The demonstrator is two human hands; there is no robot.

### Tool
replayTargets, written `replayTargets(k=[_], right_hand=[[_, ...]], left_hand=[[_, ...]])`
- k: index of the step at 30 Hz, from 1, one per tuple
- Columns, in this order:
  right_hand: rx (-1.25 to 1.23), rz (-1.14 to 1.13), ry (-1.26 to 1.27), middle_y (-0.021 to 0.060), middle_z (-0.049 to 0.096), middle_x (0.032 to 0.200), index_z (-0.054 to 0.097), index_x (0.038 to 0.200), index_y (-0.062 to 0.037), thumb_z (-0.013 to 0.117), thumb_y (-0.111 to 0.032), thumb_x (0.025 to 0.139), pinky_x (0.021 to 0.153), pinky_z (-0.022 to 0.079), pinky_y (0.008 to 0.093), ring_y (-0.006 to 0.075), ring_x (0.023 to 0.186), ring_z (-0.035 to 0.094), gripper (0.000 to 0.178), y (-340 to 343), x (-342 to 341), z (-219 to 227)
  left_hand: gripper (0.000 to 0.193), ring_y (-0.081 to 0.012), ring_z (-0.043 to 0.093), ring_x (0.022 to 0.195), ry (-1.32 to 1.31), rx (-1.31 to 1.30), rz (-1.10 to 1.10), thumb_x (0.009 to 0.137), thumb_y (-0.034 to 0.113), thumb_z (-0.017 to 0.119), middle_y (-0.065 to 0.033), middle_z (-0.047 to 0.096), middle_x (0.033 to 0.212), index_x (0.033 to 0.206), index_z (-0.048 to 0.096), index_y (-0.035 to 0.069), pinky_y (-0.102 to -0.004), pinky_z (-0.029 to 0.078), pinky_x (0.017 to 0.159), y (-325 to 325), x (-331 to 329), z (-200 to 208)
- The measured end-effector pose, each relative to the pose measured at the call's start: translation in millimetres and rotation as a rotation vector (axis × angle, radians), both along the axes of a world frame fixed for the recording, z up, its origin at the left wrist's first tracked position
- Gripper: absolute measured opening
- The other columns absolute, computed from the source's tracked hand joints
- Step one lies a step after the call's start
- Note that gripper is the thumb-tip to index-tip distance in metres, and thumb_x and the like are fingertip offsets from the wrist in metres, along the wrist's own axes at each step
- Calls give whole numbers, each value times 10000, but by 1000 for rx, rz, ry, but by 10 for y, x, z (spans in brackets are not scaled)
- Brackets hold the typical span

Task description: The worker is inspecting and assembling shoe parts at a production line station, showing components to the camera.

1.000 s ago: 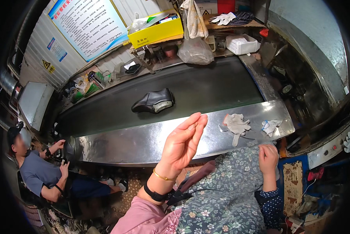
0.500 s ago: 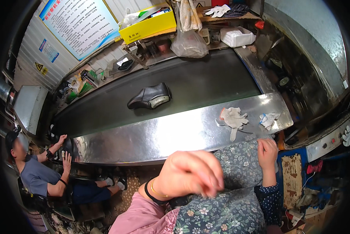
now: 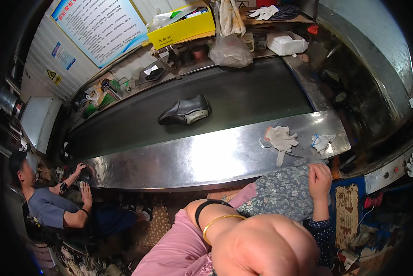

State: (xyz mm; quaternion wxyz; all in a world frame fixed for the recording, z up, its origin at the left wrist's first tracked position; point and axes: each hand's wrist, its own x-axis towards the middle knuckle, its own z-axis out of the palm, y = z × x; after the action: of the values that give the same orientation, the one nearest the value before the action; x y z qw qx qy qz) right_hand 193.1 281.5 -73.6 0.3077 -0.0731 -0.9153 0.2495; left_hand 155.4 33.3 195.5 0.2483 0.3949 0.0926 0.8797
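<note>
Near right hand (image 3: 320, 181), pale gloves (image 3: 281, 139).

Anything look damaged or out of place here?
Yes: the panel right of the polka-dot sleeve looks damaged, its pale surface broken by brown patches. The black shoe on the dark belt shows no obvious damage.

1. I'm in a workshop, at a long metal tabletop (image 3: 137, 170) that runs along a broad dark belt (image 3: 252, 101).
2. A black shoe (image 3: 186, 110) rests on that belt, and pale work gloves (image 3: 281, 141) lie on the metal in front of me.
3. Over to my right I see a control panel (image 3: 377, 180) with round buttons.
4. To my left stand a sheet-metal housing (image 3: 40, 122) and a metal duct (image 3: 7, 99).
5. The ribbed wall (image 3: 80, 73) carries a framed notice (image 3: 98, 32) and a yellow warning sign (image 3: 53, 76).
6. A co-worker (image 3: 54, 207) sits near the tabletop's left end.
</note>
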Motion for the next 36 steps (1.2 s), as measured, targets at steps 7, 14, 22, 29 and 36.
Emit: replayTargets(k=[7, 14, 22, 29, 36], right_hand=[[-10, 11, -18, 143, 689, 890, 673, 884, 1, 586, -92, 877, 884, 478, 434, 337, 876, 638, 127, 5, -1, -5], [40, -4, -40, 154, 687, 891, 669, 884, 15, 584, -88, 892, 882, 477, 423, 348, 869, 638, 134, 31, -56, -46], [27, -21, -57, 160, 686, 883, 669, 882, 18, 585, -70, 876, 866, 479, 427, 343, 859, 638, 122, 29, -92, -20], [27, 15, -69, 159, 686, 876, 671, 861, 24, 593, -66, 863, 869, 486, 426, 340, 860, 641, 119, -78, -241, 94], [45, -66, -106, 116, 692, 858, 670, 842, -26, 605, -82, 844, 872, 484, 437, 308, 855, 657, 85, 32, -237, 70]], left_hand=[[349, -167, 565, 571, 167, 224, -228, 764, 374, 811, -23, 597, 693, 777, 666, 57, -273, 433, 476, 240, 16, -328], [340, -233, 596, 578, -5, 345, -285, 764, 337, 818, -92, 626, 724, 773, 664, 33, -296, 465, 484, 300, 108, -477], [189, -109, 593, 981, 84, -1035, 304, 928, 67, 614, -50, 649, 1061, 1113, 635, 36, -267, 482, 877, -138, -1537, -1653], [744, -384, 387, 1345, 629, -2247, 1597, 701, 156, 766, -234, 459, 1403, 1358, 447, 9, -443, 318, 1123, -2132, -3630, -3373], [861, -326, 585, 1151, 528, -2687, 1039, 622, 416, 882, -175, 594, 1269, 1306, 517, 43, -381, 474, 978, -1698, -3799, -2959]])
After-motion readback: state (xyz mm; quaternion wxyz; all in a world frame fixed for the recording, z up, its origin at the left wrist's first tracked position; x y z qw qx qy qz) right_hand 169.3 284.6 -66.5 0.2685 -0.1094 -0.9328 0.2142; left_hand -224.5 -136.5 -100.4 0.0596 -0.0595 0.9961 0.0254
